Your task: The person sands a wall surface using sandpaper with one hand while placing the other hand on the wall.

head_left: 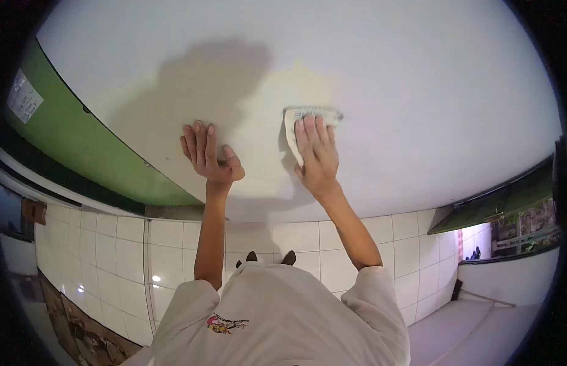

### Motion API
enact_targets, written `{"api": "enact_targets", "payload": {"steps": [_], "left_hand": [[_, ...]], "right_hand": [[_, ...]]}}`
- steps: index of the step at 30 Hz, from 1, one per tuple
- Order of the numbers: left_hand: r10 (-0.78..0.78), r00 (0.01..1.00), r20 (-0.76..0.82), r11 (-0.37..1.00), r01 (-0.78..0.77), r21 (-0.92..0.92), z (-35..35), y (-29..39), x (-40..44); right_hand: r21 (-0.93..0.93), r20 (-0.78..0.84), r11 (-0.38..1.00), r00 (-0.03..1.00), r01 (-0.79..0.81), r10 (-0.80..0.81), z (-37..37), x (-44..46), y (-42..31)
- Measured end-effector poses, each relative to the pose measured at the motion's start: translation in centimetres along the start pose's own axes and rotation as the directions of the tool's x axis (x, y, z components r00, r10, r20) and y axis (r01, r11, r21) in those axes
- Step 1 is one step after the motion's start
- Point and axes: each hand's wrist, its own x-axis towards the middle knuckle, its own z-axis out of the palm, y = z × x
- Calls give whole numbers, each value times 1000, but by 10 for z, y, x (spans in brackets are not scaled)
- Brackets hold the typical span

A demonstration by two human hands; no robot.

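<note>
My right hand presses a folded cream sheet of sandpaper flat on the white wall. Faint print shows along the sheet's upper edge, and the fingers cover much of the rest. To the left, my left hand is open against or very near the same wall, fingers pointing up and thumb apart, with nothing in it. Whether its palm touches the wall I cannot tell. Shadows of hands and head fall on the wall around both hands.
A green panel with a paper note borders the wall at left. White floor tiles run along its foot, where my feet stand. An open doorway with a dark green door is at right. A brown patterned mat lies at lower left.
</note>
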Motion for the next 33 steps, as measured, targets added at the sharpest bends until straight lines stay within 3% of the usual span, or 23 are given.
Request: {"api": "enact_targets", "payload": {"steps": [3, 8, 9, 12, 15, 16, 17, 19, 20, 22, 24, 26, 29, 32, 33], "left_hand": [[-1, 1000, -12, 1000, 1, -13, 2, 5, 0], [7, 1000, -31, 1000, -8, -20, 6, 9, 2], [7, 1000, -29, 1000, -7, -22, 5, 10, 2], [31, 999, -35, 999, -32, -19, 5, 8, 1], [27, 999, -19, 999, -28, -18, 4, 8, -1], [22, 1000, -13, 1000, -23, -10, 4, 8, -3], [22, 1000, -14, 1000, -22, 1, 5, 6, -2], [29, 1000, -10, 1000, -29, 12, 5, 7, 2], [29, 1000, -5, 999, -28, 14, 4, 6, 1], [14, 1000, 7, 1000, -14, 2, 4, 8, -1], [2, 1000, 6, 1000, -2, 6, 3, 7, -1], [2, 1000, -6, 1000, -2, 1, 3, 5, -1], [15, 1000, -7, 1000, -15, 1, 1, 4, 0], [29, 1000, -1, 999, -29, -15, 1, 2, 1], [22, 999, -36, 999, -23, -22, 4, 3, 1]], "right_hand": [[-9, 4, 1000, 1000, 18, -18, 28, -51, 4], [3, 332, 992, 936, 123, -117, 61, -169, 14], [3, 334, 993, 936, 121, -115, 65, -190, 15], [63, 553, 996, 829, 64, -89, 73, -238, 12], [154, 642, 988, 763, -32, -75, 67, -268, 3], [171, 742, 977, 669, -128, -43, 70, -301, 4], [171, 731, 978, 681, -122, -43, 57, -311, -4], [197, 744, 932, 665, -305, 60, 36, -310, -12], [202, 743, 933, 668, -296, 51, 25, -287, -17], [231, 485, 824, 796, -517, 363, -10, -224, -32], [283, 101, 879, 924, -383, 370, -25, -164, -22], [201, -161, 959, 959, -200, 233, -43, -94, -10], [122, -224, 985, 963, -122, 147, -51, -15, -5], [184, -145, 983, 989, -14, 41, -25, 6, -3], [89, -95, 996, 995, -1, 9, -5, -7, 1]]}}
